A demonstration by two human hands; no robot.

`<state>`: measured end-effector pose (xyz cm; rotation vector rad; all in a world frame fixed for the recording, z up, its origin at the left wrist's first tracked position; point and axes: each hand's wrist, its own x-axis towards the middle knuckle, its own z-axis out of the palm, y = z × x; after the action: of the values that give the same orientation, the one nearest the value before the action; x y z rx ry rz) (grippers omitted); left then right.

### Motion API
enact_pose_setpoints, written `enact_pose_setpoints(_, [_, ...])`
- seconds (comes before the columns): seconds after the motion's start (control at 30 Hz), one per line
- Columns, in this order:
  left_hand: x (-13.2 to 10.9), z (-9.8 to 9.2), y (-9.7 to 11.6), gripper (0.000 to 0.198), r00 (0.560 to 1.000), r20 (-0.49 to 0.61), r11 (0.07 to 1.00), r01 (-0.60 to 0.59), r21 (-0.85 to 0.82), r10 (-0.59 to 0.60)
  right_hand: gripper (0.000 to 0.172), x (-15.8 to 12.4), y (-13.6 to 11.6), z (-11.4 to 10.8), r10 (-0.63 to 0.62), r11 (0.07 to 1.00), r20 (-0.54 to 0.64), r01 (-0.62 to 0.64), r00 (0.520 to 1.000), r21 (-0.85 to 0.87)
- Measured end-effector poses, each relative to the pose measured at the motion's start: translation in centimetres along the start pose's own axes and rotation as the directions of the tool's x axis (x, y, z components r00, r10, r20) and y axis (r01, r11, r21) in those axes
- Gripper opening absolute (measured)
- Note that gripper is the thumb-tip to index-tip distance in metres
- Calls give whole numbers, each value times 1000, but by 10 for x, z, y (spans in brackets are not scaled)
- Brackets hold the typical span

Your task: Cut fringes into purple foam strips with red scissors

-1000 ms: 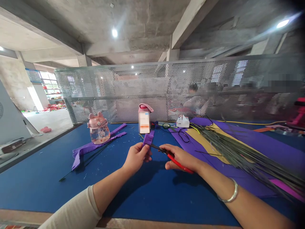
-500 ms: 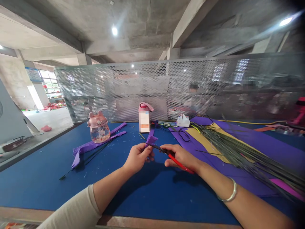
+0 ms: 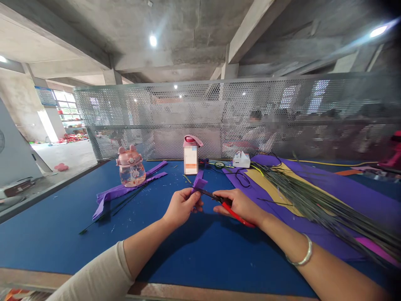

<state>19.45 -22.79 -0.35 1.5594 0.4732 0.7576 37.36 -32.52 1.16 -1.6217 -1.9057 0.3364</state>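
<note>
We hold the purple strip (image 3: 198, 183) above the blue bench (image 3: 56, 238), at centre. Our left hand (image 3: 181, 207) keeps its grip pinched on the strip's lower end. Our right hand (image 3: 242, 205) has its grip wrapped around the red-handled scissors (image 3: 234, 214), blades touching the strip. Green stems (image 3: 313, 202) lie to the right.

bottle (image 3: 130, 172) left of carton (image 3: 191, 158), on table (image 3: 46, 234)

A beige sleeve (image 3: 103, 278) covers the left arm — a silver bangle (image 3: 304, 251) circles the right wrist.
</note>
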Motion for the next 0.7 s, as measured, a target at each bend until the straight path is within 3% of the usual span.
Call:
enact_pose_setpoints(0.13, [0, -1, -1, 36, 1000, 3, 1000, 3, -9, -3, 19, -1, 1, 2, 8, 999, 7, -8, 1000, 33])
enact_pose_setpoints(0.5, [0, 2, -1, 38, 984, 55, 979, 176, -102, -172, 34, 0, 10, -1, 91, 994, 46, -94, 995, 54])
enact_pose_setpoints(0.7, [0, 1, -3, 35, 986, 58, 979, 162, -120, -156, 36, 0, 13, 1, 85, 995, 44, -87, 995, 41])
